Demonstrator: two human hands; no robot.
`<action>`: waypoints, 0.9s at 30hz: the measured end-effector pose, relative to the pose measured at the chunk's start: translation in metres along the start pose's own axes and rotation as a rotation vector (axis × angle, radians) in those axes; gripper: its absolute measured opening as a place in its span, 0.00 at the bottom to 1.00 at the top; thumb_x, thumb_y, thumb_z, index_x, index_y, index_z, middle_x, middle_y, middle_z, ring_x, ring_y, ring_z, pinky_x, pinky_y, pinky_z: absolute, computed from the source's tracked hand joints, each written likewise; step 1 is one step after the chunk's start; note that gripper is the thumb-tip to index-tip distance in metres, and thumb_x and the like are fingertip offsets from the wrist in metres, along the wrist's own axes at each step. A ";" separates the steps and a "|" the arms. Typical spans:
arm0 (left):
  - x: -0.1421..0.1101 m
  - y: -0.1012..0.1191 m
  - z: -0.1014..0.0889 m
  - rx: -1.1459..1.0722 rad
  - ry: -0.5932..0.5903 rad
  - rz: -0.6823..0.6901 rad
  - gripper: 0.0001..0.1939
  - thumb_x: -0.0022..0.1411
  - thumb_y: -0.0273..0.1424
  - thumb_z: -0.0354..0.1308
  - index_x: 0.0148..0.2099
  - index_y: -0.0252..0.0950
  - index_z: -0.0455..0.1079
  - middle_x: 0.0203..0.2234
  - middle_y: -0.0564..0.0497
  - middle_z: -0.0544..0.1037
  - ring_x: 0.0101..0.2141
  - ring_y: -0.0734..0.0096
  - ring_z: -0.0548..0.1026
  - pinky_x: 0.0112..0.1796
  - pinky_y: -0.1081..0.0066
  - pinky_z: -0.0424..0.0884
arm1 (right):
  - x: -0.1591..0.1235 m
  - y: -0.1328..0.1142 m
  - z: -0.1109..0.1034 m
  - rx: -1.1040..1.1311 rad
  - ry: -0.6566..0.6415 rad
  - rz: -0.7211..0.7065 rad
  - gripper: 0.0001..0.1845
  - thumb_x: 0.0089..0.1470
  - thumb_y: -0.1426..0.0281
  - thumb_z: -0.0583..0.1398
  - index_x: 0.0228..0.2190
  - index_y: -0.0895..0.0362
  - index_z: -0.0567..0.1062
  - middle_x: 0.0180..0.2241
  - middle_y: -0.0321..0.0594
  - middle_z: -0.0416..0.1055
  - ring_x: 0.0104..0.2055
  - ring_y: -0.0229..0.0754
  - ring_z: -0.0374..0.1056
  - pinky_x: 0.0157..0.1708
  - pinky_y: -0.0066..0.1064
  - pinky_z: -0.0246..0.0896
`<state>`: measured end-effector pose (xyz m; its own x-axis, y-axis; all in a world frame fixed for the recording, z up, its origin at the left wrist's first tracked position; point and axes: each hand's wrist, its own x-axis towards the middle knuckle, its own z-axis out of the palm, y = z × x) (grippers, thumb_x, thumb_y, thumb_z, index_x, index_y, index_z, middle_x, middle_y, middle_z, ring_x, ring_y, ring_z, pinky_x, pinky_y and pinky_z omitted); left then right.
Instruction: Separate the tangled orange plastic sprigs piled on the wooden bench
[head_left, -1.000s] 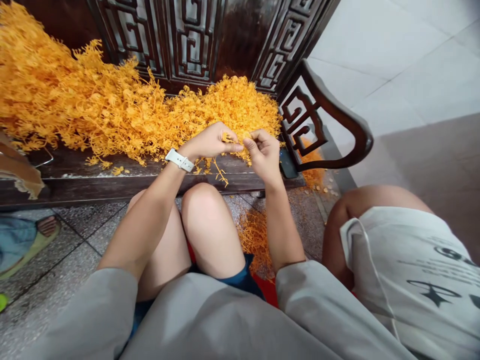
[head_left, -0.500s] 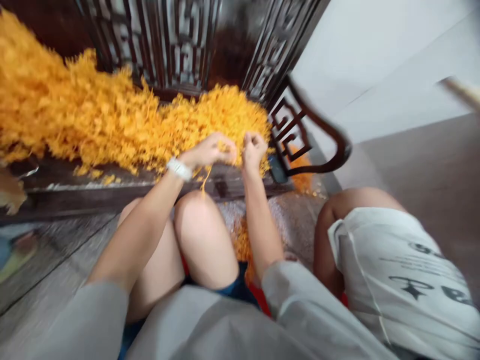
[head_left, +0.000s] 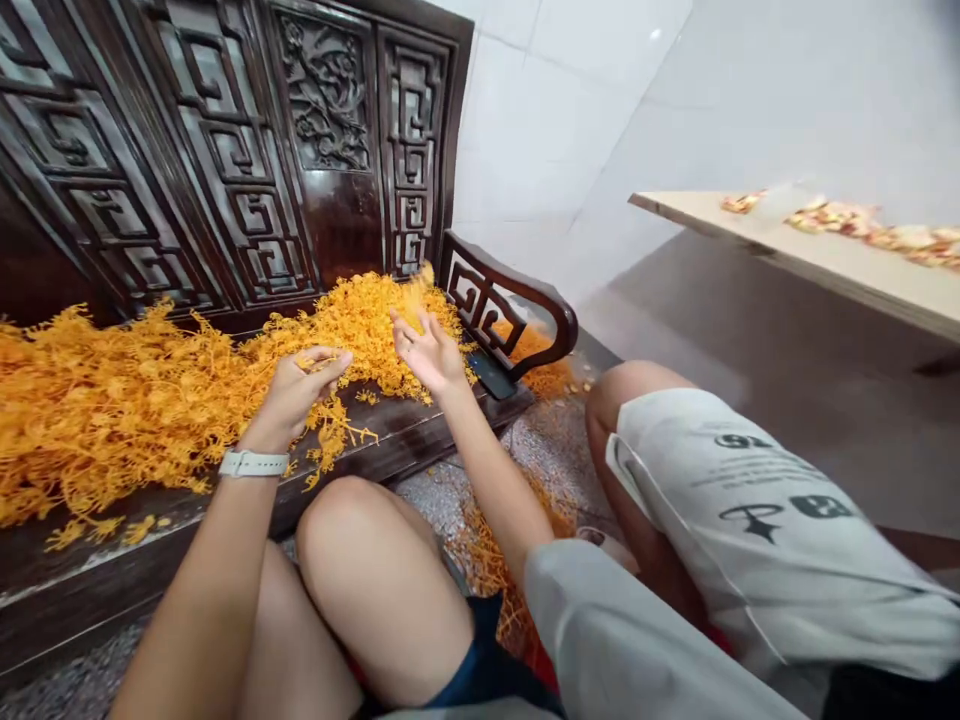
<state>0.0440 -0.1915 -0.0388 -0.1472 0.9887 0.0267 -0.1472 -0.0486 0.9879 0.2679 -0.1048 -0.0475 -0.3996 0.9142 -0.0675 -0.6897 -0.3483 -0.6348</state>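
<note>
A big heap of orange plastic sprues [head_left: 112, 410] covers the seat of a dark carved wooden bench [head_left: 420, 425]. My left hand [head_left: 300, 385], with a white watch on the wrist, is closed on an orange sprue piece that dangles below it over the bench edge. My right hand [head_left: 424, 350] is lifted just right of it with fingers spread and palm showing, holding nothing, in front of the heap's right end.
A dark phone [head_left: 491, 373] lies on the bench by the carved armrest [head_left: 517, 310]. Orange scraps [head_left: 487, 560] litter the floor between my knees. Another person's knee in grey shorts [head_left: 720, 480] is at right. A light table [head_left: 840, 255] with small bits stands far right.
The view swung up and right. My hands, which were pinching one piece together, have come apart: the right hand opened and lifted, the left kept the sprue.
</note>
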 end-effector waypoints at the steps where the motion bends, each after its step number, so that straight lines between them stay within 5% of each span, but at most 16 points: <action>1: 0.000 -0.002 0.003 0.004 0.027 -0.015 0.25 0.45 0.44 0.80 0.38 0.34 0.77 0.20 0.57 0.70 0.19 0.80 0.62 0.20 0.78 0.52 | 0.013 0.007 0.007 0.075 0.140 -0.010 0.05 0.64 0.68 0.62 0.34 0.54 0.73 0.35 0.39 0.75 0.36 0.36 0.73 0.33 0.23 0.74; 3: 0.003 -0.005 0.008 0.027 0.065 -0.017 0.26 0.46 0.44 0.79 0.40 0.34 0.76 0.20 0.57 0.70 0.19 0.80 0.62 0.20 0.78 0.53 | 0.028 0.022 0.020 0.142 0.231 0.025 0.05 0.65 0.74 0.57 0.36 0.56 0.73 0.35 0.40 0.74 0.34 0.35 0.72 0.31 0.22 0.72; 6: 0.010 -0.010 0.009 0.086 0.122 0.036 0.22 0.49 0.40 0.78 0.40 0.34 0.74 0.20 0.57 0.71 0.19 0.80 0.62 0.21 0.77 0.56 | 0.019 0.053 0.032 0.085 0.178 0.028 0.04 0.62 0.74 0.61 0.39 0.58 0.76 0.34 0.39 0.76 0.29 0.34 0.70 0.28 0.23 0.69; 10: 0.016 -0.016 0.006 0.056 0.178 0.079 0.21 0.49 0.32 0.76 0.42 0.36 0.72 0.23 0.58 0.71 0.21 0.80 0.66 0.23 0.77 0.62 | -0.016 0.093 0.032 -0.143 0.139 -0.113 0.08 0.59 0.65 0.67 0.40 0.54 0.78 0.34 0.34 0.78 0.29 0.32 0.70 0.28 0.22 0.64; 15: 0.028 -0.022 -0.001 0.089 0.287 0.169 0.20 0.52 0.27 0.76 0.43 0.38 0.70 0.27 0.54 0.76 0.25 0.75 0.73 0.27 0.75 0.71 | -0.035 0.115 0.026 -0.337 -0.047 -0.103 0.16 0.58 0.56 0.70 0.39 0.54 0.80 0.31 0.34 0.75 0.31 0.34 0.69 0.33 0.26 0.65; 21: 0.030 -0.031 -0.010 0.309 0.089 0.228 0.27 0.53 0.28 0.77 0.52 0.40 0.70 0.31 0.52 0.76 0.30 0.69 0.77 0.31 0.71 0.72 | -0.034 0.114 0.024 -0.539 0.062 -0.323 0.16 0.59 0.55 0.69 0.41 0.52 0.77 0.34 0.35 0.72 0.33 0.35 0.67 0.33 0.29 0.65; 27: 0.018 -0.035 -0.002 0.700 -0.093 0.331 0.28 0.59 0.27 0.70 0.61 0.39 0.69 0.46 0.44 0.79 0.38 0.63 0.80 0.42 0.65 0.74 | -0.043 0.100 0.028 -0.920 0.231 -0.760 0.25 0.61 0.50 0.67 0.52 0.50 0.73 0.41 0.39 0.67 0.43 0.42 0.70 0.45 0.37 0.72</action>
<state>0.0448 -0.1719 -0.0732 0.0111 0.9477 0.3190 0.5459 -0.2731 0.7921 0.1991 -0.1845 -0.0867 0.1023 0.8694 0.4834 0.0221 0.4839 -0.8749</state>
